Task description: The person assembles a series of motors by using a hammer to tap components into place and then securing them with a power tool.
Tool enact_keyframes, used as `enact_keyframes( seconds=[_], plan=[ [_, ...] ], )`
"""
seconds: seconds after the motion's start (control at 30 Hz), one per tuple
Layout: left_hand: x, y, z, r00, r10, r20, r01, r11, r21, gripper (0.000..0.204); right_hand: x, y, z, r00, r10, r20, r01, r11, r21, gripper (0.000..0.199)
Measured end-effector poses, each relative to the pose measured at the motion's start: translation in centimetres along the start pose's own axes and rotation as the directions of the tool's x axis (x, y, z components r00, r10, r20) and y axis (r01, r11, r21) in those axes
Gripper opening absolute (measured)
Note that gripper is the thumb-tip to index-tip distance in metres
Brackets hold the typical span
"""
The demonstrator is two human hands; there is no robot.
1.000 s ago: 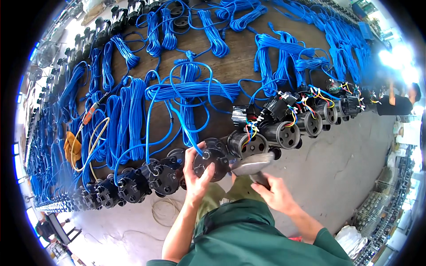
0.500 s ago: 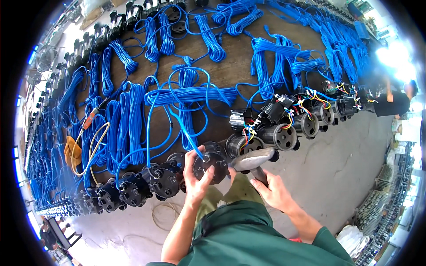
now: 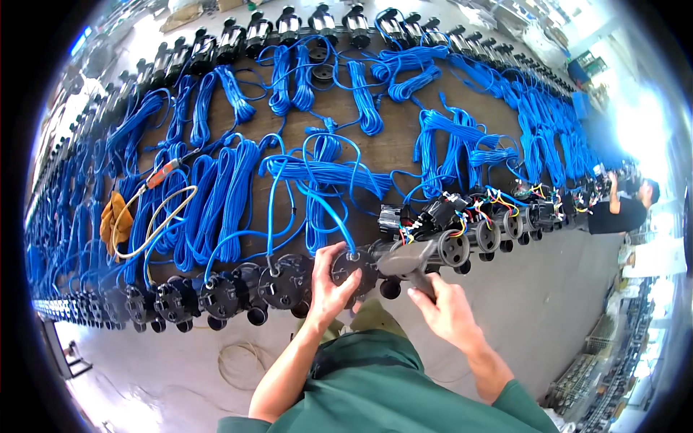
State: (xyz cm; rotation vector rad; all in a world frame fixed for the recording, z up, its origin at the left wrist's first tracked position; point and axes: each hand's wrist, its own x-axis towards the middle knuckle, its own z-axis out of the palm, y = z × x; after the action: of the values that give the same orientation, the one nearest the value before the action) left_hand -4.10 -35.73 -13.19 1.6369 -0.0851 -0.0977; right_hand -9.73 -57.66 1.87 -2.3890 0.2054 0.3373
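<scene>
Still, left hand (image 3: 328,285) on pump (image 3: 354,267); tool (image 3: 408,261) seemingly nearer.

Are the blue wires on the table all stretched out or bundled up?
Bundled up. The blue wires lie as long looped coils side by side on the brown table, each with a loose end running to a black pump.

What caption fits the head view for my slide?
Left hand grips a round black pump housing at the bench edge while the right hand holds a grey pistol-shaped power tool beside coiled blue cables.
</scene>
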Motion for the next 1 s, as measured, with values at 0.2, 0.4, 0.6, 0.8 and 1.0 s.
enact_keyframes(
  seconds=[0.2, 0.4, 0.6, 0.8, 1.0],
  plan=[
    [-0.8, -1.4, -0.7, 0.939, 0.343, 0.005, -0.341, 0.93, 0.137, 0.114, -2.8, -6.8, -2.1, 0.931, -0.271, -0.243, 0.323, 0.923, 0.208, 0.021],
    [-0.1, -3.0, 0.0, 0.946, 0.323, -0.017, -0.315, 0.933, 0.177, 0.104, 1.1, -3.6, 5.3, 0.975, -0.184, 0.127, 0.212, 0.939, -0.27, 0.032],
    [-0.9, -3.0, -0.8, 0.946, 0.319, -0.063, -0.301, 0.932, 0.2, 0.103, -1.5, -7.5, -0.9, 0.964, -0.263, 0.031, 0.264, 0.964, -0.027, 0.026],
    [-0.6, -2.4, 0.2, 0.932, 0.356, -0.06, -0.338, 0.919, 0.205, 0.1, -0.8, 2.2, 5.1, 0.963, -0.244, -0.117, 0.164, 0.87, -0.464, 0.03],
    [-0.5, -2.4, -0.5, 0.935, 0.35, -0.064, -0.327, 0.915, 0.237, 0.1, -0.9, -7.9, 0.2, 0.961, -0.277, -0.008, 0.277, 0.961, 0.019, 0.026]
  ],
)
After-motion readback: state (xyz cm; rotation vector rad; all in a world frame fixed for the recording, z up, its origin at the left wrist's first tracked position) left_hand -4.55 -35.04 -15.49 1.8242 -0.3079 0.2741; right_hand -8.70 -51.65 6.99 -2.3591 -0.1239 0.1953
